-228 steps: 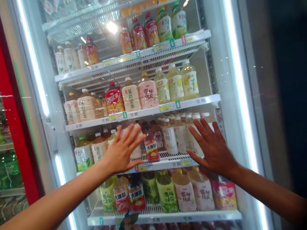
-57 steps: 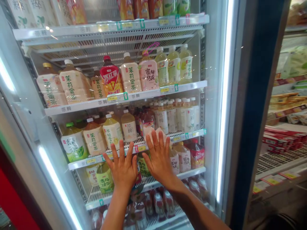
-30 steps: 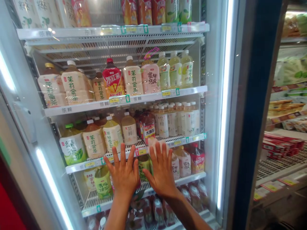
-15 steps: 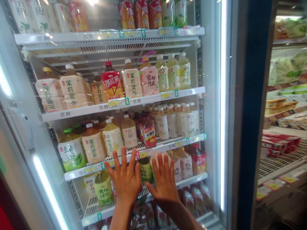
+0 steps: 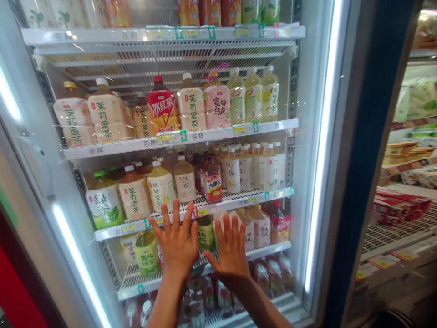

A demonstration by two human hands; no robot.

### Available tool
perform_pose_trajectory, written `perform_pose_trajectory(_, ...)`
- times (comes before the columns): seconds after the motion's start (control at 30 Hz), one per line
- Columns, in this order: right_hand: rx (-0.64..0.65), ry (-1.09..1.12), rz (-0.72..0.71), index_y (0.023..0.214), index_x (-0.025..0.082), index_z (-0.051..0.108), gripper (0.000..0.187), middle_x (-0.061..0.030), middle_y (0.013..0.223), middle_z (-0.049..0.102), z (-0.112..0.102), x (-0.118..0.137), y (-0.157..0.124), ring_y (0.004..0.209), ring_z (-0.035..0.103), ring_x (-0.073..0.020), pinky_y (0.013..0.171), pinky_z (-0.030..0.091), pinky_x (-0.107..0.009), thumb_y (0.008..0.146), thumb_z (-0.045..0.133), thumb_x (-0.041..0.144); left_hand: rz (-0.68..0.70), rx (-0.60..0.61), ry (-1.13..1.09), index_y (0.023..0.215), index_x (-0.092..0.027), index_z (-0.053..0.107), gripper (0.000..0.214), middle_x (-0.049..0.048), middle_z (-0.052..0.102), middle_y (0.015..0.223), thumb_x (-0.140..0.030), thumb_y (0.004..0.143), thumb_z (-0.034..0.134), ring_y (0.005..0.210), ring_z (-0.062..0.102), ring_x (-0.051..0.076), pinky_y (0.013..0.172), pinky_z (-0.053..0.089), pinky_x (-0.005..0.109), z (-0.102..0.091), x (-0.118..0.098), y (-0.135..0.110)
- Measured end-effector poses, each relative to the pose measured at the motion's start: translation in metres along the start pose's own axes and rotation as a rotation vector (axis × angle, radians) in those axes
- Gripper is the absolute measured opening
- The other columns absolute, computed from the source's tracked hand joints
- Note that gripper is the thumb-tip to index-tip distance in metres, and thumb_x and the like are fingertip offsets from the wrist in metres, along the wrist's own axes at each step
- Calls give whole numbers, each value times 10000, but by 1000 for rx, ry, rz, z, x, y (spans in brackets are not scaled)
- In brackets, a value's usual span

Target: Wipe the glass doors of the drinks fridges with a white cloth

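My left hand (image 5: 178, 243) is raised palm forward, its fingers spread, in front of the middle of a drinks fridge. Beside it my right hand (image 5: 229, 250) is also raised and open, with the thumb pointing left. Both seem to lie against the glass door, which shows only by its reflections; I cannot tell how firmly they touch. Neither holds anything. Behind the fingers runs a shelf edge (image 5: 239, 203) with price tags. A green tea bottle (image 5: 205, 233) shows between the hands, and a red-labelled bottle (image 5: 213, 182) stands above them. Low bottles are partly hidden by my arms.
Several rows of bottled drinks fill the shelves, among them a red and orange bottle (image 5: 162, 107) and a pink-labelled bottle (image 5: 218, 107). A bright light strip (image 5: 324, 136) lines the right side. Past a dark frame (image 5: 368, 150) stands another chilled shelf (image 5: 396, 232) with packaged goods.
The shelves sit slightly higher in the upper part of the view, and the right-hand frame has shifted rightward. Both hands keep their spread pose at nearly the same place before the fridge.
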State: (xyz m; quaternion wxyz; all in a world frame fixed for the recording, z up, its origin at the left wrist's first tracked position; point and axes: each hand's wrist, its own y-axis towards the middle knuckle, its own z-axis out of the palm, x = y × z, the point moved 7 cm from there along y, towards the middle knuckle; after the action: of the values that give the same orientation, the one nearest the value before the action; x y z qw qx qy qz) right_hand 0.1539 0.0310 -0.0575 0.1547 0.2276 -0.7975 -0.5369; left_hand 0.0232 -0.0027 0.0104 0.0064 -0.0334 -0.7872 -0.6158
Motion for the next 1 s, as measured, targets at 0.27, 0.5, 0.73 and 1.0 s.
perform_pose_trajectory(0.27, -27, 52, 14, 1669, 187, -46, 860, -125, 1752, -40, -19, -7, 65, 1615, -68, -367, 1258, 109, -708, 1032, 396, 561, -19, -16, -20, 1615, -377, 224, 743, 19, 134, 1726, -313, 972, 590, 1623, -3, 278, 1293, -26, 669, 2, 1, -1)
perform_pose_trajectory(0.5, -15, 18, -11, 1671, 138, 24, 849, -157, 1745, 22, 5, 4, -9, 1614, -10, -394, 1250, 159, -708, 1031, 391, 558, -47, -8, -34, 1608, -396, 233, 720, 6, 157, 1724, -301, 979, 570, 1622, 13, 271, 1296, -17, 665, 3, 1, -3)
perform_pose_trajectory(0.73, -79, 77, 23, 1673, 203, -24, 800, -114, 1756, 5, -21, -8, 74, 1617, -56, -361, 1255, 90, -713, 1048, 280, 598, -4, -23, 6, 1618, -362, 230, 740, 24, 125, 1730, -307, 971, 585, 1623, -6, 280, 1296, -26, 656, 3, 1, -2)
perform_pose_trajectory(1.0, -51, -31, -66, 1663, 80, 102, 833, -174, 1746, 34, 5, 12, -28, 1612, 26, -401, 1286, 114, -633, 1035, 350, 568, -22, -20, 19, 1620, -358, 225, 742, 11, 114, 1730, -296, 975, 587, 1625, -9, 268, 1307, -27, 625, 1, -1, -2)
